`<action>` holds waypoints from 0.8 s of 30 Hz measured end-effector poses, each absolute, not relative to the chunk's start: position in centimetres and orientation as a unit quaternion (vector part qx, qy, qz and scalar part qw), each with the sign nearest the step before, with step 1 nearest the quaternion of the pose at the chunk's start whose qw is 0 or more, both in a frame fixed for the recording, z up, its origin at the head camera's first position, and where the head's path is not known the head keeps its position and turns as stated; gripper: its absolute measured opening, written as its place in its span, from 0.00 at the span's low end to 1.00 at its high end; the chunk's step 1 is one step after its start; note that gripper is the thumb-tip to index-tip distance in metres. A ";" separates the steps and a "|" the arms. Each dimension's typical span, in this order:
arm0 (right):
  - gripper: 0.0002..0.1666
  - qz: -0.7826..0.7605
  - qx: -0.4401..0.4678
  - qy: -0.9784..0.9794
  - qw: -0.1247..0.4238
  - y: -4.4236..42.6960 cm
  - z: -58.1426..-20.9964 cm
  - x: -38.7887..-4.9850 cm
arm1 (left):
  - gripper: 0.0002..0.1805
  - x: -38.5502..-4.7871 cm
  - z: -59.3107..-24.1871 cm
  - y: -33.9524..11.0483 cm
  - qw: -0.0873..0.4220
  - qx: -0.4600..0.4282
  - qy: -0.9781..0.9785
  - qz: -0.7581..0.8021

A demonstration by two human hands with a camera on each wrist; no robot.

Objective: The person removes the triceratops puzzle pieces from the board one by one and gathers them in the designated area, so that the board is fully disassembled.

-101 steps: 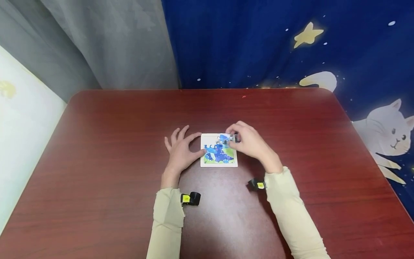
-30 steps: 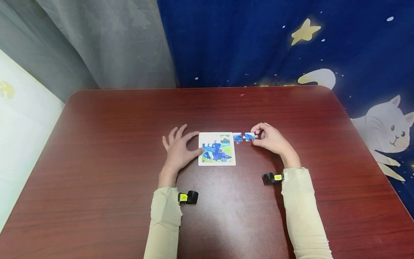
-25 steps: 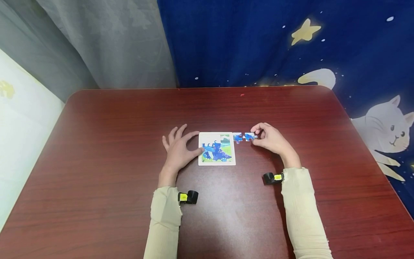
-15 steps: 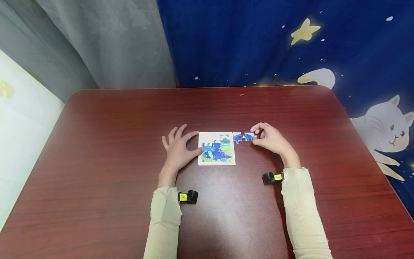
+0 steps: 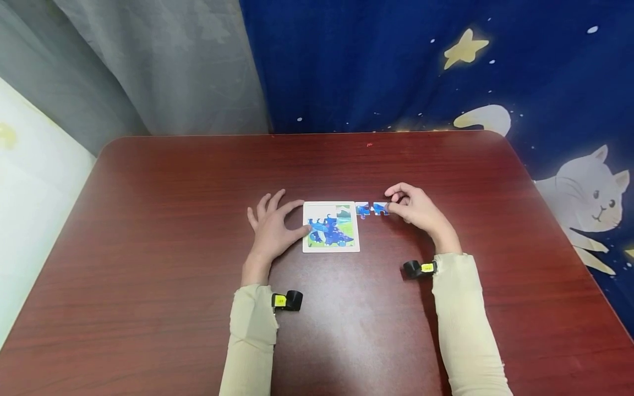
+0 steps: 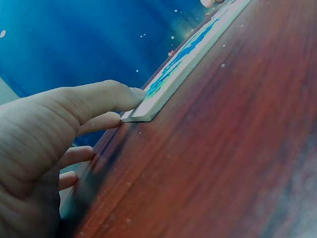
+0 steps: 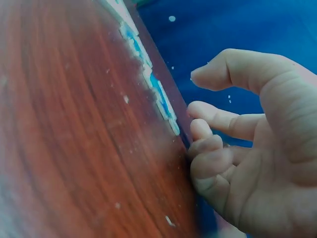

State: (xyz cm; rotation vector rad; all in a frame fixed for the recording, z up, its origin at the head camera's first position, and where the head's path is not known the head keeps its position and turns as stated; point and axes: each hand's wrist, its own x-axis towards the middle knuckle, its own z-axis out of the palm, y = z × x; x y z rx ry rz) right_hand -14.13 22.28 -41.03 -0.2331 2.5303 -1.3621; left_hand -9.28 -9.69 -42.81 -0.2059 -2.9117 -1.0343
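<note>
A white-framed jigsaw puzzle (image 5: 331,250) showing a blue dinosaur lies flat on the table, with a bare white area at its upper left. My left hand (image 5: 272,236) rests at the frame's left side, fingers spread; in the left wrist view its thumb (image 6: 111,95) presses the frame's edge. Right of the frame, two blue jigsaw pieces lie in a row: the nearer piece (image 5: 362,209) beside the frame, the other piece (image 5: 380,208) further right. My right hand (image 5: 418,212) hovers at that outer piece, holding nothing; the right wrist view shows thumb and fingers apart from the piece (image 7: 162,96).
The dark red-brown wooden table (image 5: 173,220) extends around the hands. Black wrist cameras with yellow labels hang by each sleeve, the left camera (image 5: 294,300) and the right camera (image 5: 411,269). A grey curtain (image 5: 188,66) and a blue curtain (image 5: 356,66) hang behind the table.
Earlier my right hand lifted a piece from the puzzle's top and laid it right of the frame. Now its fingers have let go and risen slightly. The left hand stays put.
</note>
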 end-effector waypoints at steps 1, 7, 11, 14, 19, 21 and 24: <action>0.20 -0.475 -0.081 0.867 0.129 22.1 -40.8 -14.1 | 0.31 -9.3 -42.8 -9.7 0.022 -0.065 -0.941 -0.333; 0.16 -0.468 -0.155 0.865 0.099 19.1 -38.4 -13.1 | 0.31 -9.4 -42.9 -9.8 0.021 -0.066 -0.941 -0.332; 0.13 -0.408 -0.219 0.880 0.102 16.6 -38.0 -12.4 | 0.31 -9.4 -43.0 -9.8 0.020 -0.065 -0.940 -0.333; 0.14 -0.354 -0.247 0.896 0.107 15.4 -38.4 -12.1 | 0.31 -9.4 -43.0 -9.7 0.019 -0.063 -0.940 -0.333; 0.17 -0.307 -0.262 0.908 0.114 14.5 -39.0 -11.9 | 0.31 -9.4 -43.0 -9.7 0.020 -0.060 -0.942 -0.330; 0.19 -0.296 -0.263 0.911 0.118 14.3 -39.3 -11.9 | 0.31 -9.5 -43.1 -9.7 0.021 -0.060 -0.943 -0.328; 0.21 -0.286 -0.261 0.914 0.123 14.2 -39.4 -11.9 | 0.31 -9.5 -43.1 -9.7 0.022 -0.061 -0.943 -0.328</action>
